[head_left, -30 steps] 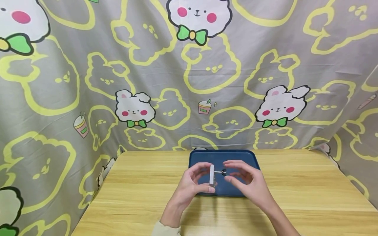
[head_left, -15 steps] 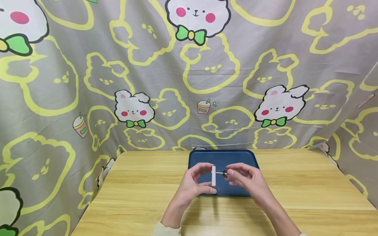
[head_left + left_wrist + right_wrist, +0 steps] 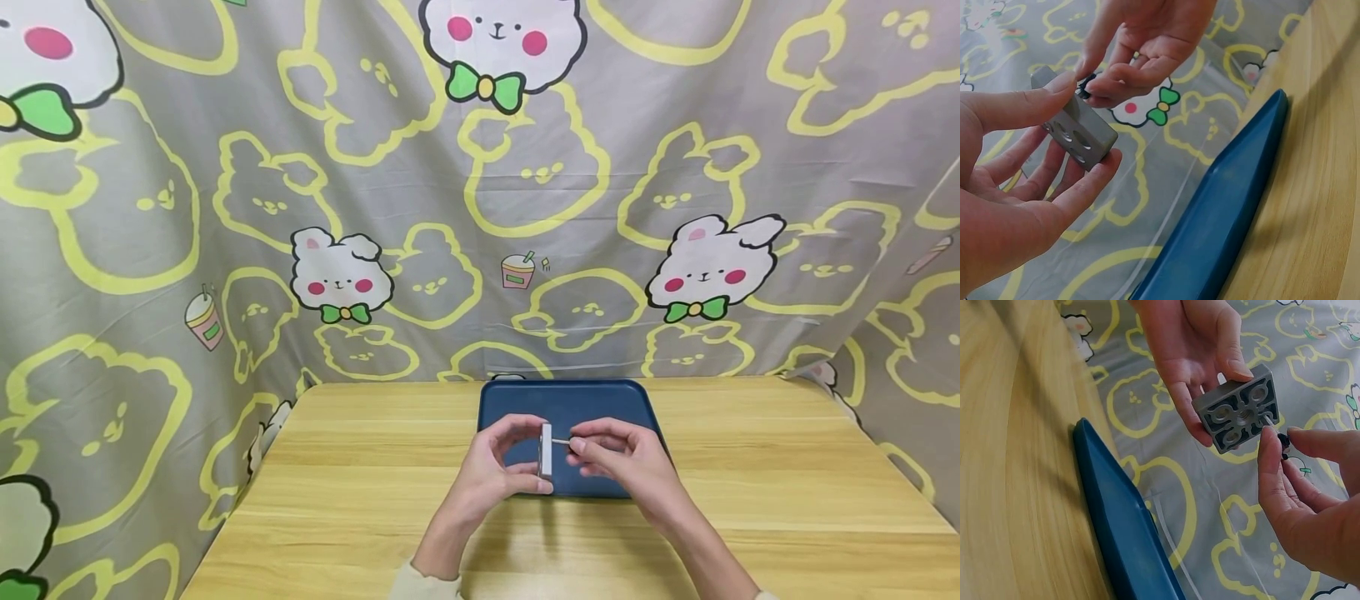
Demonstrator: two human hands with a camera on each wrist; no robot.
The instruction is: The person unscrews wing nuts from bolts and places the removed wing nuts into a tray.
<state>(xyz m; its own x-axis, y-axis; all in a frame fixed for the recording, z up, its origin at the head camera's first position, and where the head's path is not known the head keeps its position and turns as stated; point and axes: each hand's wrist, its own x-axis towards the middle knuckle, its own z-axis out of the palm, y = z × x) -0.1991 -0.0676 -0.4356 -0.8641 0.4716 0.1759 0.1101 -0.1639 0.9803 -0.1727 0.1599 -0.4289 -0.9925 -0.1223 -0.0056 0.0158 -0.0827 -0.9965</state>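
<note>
My left hand (image 3: 491, 467) holds a square grey metal block (image 3: 1242, 416) on edge, fingers along the top and thumb below in the head view. The right wrist view shows its ribbed face with round recesses; round holes mark the opposite face in the left wrist view. A thin metal bolt (image 3: 560, 442) sticks out from the ribbed face toward my right hand (image 3: 630, 460). Thumb and fingertips of that hand pinch a small black wing nut (image 3: 1284, 445) on the bolt, mostly hidden by the fingers in the head view.
Behind and below the hands, a blue tray (image 3: 570, 390) lies on the wooden table (image 3: 360, 467). A grey curtain (image 3: 420, 192) with rabbit prints hangs at the table's back and sides.
The right hand's fingers have closed in from spread around the wing nut to pinching it. The block has shifted slightly to the right and turned a little in the left hand.
</note>
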